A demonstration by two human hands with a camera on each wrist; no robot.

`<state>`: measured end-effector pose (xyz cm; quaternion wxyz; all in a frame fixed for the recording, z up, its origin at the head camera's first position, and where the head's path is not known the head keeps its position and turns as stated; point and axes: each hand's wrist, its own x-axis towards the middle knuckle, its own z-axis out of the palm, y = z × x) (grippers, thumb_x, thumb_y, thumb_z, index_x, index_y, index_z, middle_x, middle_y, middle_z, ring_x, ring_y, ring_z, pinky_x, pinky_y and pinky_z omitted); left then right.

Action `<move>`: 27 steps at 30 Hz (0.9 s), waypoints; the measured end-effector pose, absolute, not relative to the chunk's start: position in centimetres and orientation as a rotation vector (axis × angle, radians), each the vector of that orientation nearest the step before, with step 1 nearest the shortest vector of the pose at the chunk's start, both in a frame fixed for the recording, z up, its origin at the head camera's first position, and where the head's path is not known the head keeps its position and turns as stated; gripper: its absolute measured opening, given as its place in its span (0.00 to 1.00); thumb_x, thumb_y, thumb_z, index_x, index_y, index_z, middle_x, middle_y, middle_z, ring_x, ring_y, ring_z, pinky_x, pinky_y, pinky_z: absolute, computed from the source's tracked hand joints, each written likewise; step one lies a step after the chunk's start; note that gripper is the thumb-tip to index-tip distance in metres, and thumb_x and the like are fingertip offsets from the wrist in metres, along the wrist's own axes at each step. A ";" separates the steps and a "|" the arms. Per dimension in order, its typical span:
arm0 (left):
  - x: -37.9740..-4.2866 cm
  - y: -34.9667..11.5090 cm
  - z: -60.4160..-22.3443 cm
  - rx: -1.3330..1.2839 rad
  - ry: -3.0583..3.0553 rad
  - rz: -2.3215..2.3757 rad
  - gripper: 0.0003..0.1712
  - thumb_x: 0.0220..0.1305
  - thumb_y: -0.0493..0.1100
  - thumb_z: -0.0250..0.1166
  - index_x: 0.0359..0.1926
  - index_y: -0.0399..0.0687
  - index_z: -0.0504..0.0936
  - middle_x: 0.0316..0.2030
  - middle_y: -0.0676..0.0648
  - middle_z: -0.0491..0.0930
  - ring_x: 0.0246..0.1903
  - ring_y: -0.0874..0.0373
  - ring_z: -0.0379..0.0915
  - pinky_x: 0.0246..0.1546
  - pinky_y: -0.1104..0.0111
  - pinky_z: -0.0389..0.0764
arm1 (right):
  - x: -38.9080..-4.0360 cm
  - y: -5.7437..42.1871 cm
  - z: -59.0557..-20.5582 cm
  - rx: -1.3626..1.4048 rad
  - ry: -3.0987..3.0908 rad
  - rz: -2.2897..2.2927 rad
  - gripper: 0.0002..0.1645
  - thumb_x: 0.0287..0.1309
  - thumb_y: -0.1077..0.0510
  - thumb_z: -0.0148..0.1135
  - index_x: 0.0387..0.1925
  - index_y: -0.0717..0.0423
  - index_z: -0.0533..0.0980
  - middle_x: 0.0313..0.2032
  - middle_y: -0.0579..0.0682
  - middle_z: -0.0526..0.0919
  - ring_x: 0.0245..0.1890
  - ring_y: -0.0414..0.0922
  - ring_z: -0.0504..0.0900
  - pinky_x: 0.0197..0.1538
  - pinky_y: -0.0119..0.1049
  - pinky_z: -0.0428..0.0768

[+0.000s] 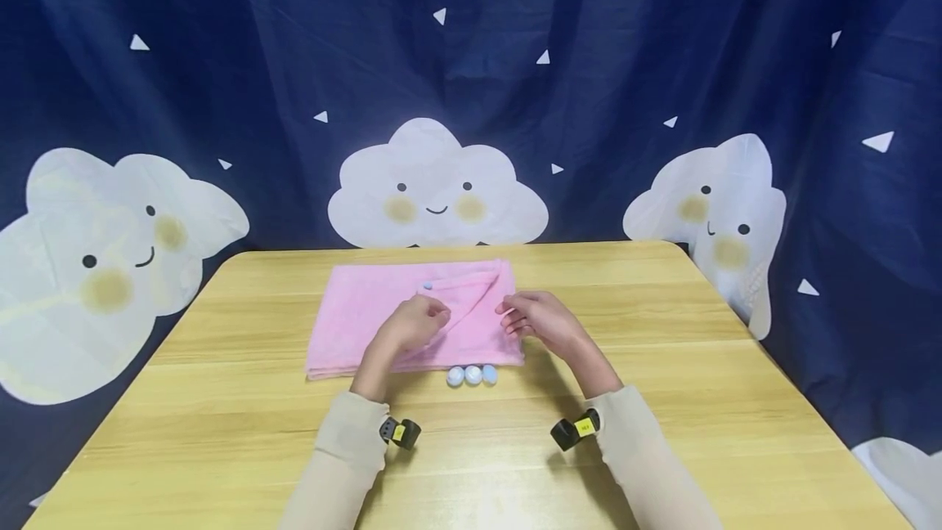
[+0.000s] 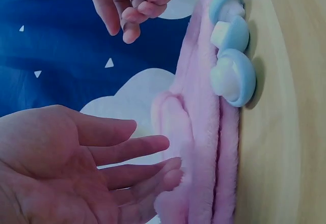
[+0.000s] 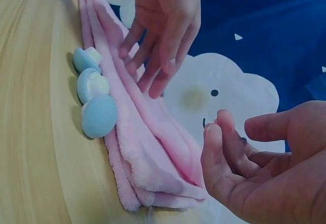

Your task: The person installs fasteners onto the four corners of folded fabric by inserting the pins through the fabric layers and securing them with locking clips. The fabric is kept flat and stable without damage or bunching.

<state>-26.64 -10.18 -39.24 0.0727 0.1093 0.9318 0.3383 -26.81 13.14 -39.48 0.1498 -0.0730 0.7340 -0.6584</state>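
A pink fleece blanket point(image 1: 353, 309) lies folded on the table, with one layer turned back diagonally at its right part. My left hand point(image 1: 418, 322) is over the middle of it, fingers relaxed and nothing held; in the left wrist view its fingertips point(image 2: 173, 178) are at the fleece, though contact is hard to tell. Loosely bent and holding nothing, my right hand point(image 1: 543, 319) hovers by the blanket's right edge. Three blue-and-white mushroom-shaped pieces point(image 1: 473, 375) stand in a row along the near edge. Another small blue piece point(image 1: 428, 286) shows on the blanket beyond my left hand.
The wooden table point(image 1: 243, 432) has rounded far corners. Behind it hangs a dark blue curtain point(image 1: 486, 88) printed with white clouds and triangles. A small black camera sits on each wrist, the left one point(image 1: 401, 433) and the right one point(image 1: 576, 429).
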 end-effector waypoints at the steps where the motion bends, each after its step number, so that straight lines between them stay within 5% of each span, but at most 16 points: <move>1: -26.5 -10.1 -39.1 0.330 2.800 1.016 0.18 0.72 0.44 0.55 0.54 0.38 0.80 0.51 0.37 0.79 0.52 0.42 0.72 0.56 0.48 0.71 | -26.8 13.2 -39.4 -0.209 2.103 -1.901 0.20 0.71 0.60 0.49 0.47 0.78 0.73 0.28 0.55 0.80 0.30 0.48 0.79 0.39 0.37 0.80; 10: -25.9 -7.8 -38.9 0.407 2.857 1.121 0.11 0.63 0.39 0.65 0.45 0.39 0.84 0.36 0.42 0.84 0.30 0.56 0.79 0.38 0.59 0.81 | -26.8 13.4 -39.3 -0.243 2.097 -1.914 0.24 0.75 0.56 0.46 0.48 0.79 0.72 0.29 0.55 0.79 0.30 0.45 0.78 0.39 0.37 0.80; 27: -25.4 -5.6 -40.4 0.455 2.782 0.868 0.12 0.40 0.31 0.76 0.26 0.47 0.83 0.25 0.51 0.78 0.24 0.57 0.73 0.29 0.65 0.77 | -26.9 13.3 -39.4 -0.239 2.099 -1.907 0.19 0.71 0.60 0.49 0.46 0.78 0.74 0.27 0.55 0.80 0.29 0.45 0.79 0.37 0.34 0.79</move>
